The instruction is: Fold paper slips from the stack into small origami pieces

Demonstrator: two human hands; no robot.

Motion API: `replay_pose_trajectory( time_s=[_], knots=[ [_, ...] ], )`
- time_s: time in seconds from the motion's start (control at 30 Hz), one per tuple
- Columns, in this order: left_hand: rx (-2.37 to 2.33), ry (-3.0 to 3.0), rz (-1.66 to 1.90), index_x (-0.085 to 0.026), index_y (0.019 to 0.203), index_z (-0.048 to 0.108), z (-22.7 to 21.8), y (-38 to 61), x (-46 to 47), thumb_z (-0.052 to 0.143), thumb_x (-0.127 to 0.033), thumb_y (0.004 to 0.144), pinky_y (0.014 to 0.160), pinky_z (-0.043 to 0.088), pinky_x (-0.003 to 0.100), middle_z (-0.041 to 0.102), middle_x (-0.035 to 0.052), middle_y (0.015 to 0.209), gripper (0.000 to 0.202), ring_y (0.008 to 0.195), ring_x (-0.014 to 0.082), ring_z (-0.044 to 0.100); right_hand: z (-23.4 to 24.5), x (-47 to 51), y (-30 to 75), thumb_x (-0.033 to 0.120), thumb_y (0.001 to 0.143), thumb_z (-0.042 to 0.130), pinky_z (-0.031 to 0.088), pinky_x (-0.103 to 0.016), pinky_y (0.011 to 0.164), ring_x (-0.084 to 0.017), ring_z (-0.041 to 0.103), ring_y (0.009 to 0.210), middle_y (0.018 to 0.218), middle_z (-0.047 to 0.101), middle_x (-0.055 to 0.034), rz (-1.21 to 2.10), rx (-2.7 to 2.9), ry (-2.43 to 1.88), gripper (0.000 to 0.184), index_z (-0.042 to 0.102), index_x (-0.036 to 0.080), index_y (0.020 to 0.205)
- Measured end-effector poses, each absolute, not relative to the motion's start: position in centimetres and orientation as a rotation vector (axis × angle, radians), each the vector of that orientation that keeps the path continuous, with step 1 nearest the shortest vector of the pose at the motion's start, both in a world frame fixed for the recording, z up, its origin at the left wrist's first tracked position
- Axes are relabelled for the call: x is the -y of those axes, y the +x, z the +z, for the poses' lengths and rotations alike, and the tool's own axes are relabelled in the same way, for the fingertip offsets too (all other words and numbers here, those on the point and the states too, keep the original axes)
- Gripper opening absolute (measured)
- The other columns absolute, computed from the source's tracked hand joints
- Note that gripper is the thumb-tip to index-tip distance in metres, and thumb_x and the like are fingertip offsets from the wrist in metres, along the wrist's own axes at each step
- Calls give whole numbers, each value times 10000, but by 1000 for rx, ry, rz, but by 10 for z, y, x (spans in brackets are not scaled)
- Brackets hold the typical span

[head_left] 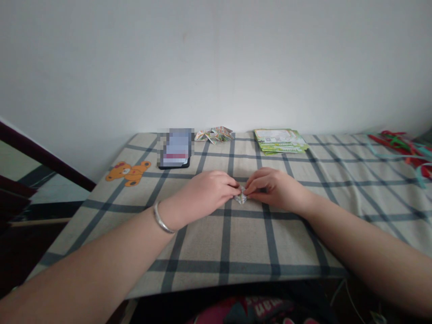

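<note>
Both hands meet at the middle of a checked tablecloth (236, 238). My left hand (205, 191), with a silver bangle on its wrist, pinches one side of a small folded paper piece (241, 196). My right hand (273, 186) pinches the other side with curled fingers. The paper rests on or just above the cloth, mostly hidden by the fingertips.
At the back by the white wall lie a phone (175, 148), several folded paper pieces (214, 134) and a stack of green printed leaflets (279, 140). An orange bear print (128, 172) marks the cloth at left. Red and green ribbons (405, 146) lie far right.
</note>
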State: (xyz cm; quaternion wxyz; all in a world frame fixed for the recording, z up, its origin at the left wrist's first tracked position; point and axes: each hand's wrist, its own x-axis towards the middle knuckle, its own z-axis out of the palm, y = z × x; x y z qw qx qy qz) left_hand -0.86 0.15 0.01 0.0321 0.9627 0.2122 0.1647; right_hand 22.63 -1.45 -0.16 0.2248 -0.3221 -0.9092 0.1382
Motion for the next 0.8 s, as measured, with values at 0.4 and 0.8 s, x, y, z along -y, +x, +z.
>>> replay_pose_trajectory(
  time_s=[0.4,0.8],
  knots=[
    [-768,3034,465,-177,1002,702,6,-3,12,556,-195,898,951,461,409,677,59,1021,180,991,210,602,7,27,221,232,869,612,470,-304,752,-171,607,841,933,699,-28,131,2619,-981,118,728,238,887],
    [-792,3096,367,-167,960,693,5,-3,14,595,-196,862,974,446,417,671,63,1009,141,1014,235,588,10,38,212,246,959,452,467,-340,757,-202,582,894,1012,696,-50,-182,2872,-751,245,677,197,875]
  ],
)
